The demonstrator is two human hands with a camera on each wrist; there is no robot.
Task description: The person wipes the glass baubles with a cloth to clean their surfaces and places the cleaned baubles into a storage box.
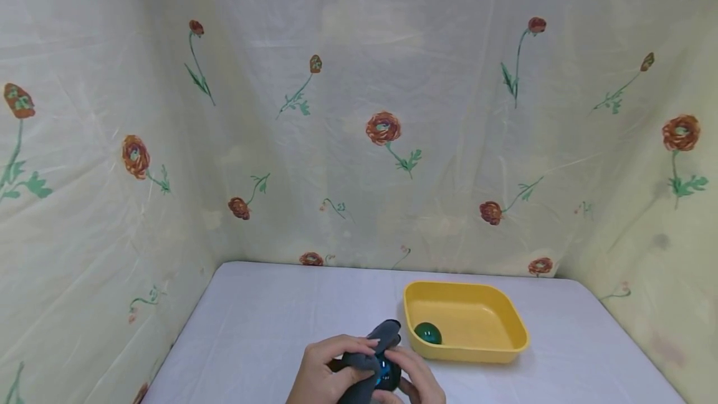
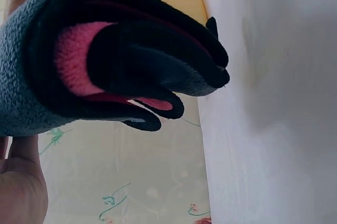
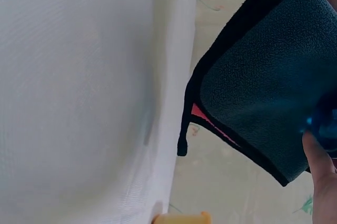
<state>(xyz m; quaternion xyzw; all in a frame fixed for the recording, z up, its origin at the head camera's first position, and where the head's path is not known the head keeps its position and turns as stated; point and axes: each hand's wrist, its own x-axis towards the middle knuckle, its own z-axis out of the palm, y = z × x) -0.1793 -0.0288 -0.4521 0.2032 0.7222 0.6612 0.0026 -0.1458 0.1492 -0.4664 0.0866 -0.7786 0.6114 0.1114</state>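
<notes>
A grey cloth point(image 1: 361, 363) with black edging and a pink underside is bunched in my left hand point(image 1: 323, 370), pinched between thumb and fingers. My right hand point(image 1: 422, 378) grips a shiny dark blue ball point(image 1: 387, 374), its fingers curled around the far side. Cloth and ball meet between the two hands, close over the front of the table. In the right wrist view the cloth point(image 3: 258, 82) hangs folded behind the ball point(image 3: 327, 121), with a fingertip on the ball. Folded layers of the cloth point(image 2: 16, 71) fill the left wrist view, hiding the ball there.
A yellow tray point(image 1: 518, 349) stands on the white-covered table point(image 1: 280, 304), just beyond my right hand. Inside its near left corner sits a shiny green ball point(image 1: 428, 333). Flower-patterned curtains point(image 1: 348, 161) enclose the table at the back and both sides.
</notes>
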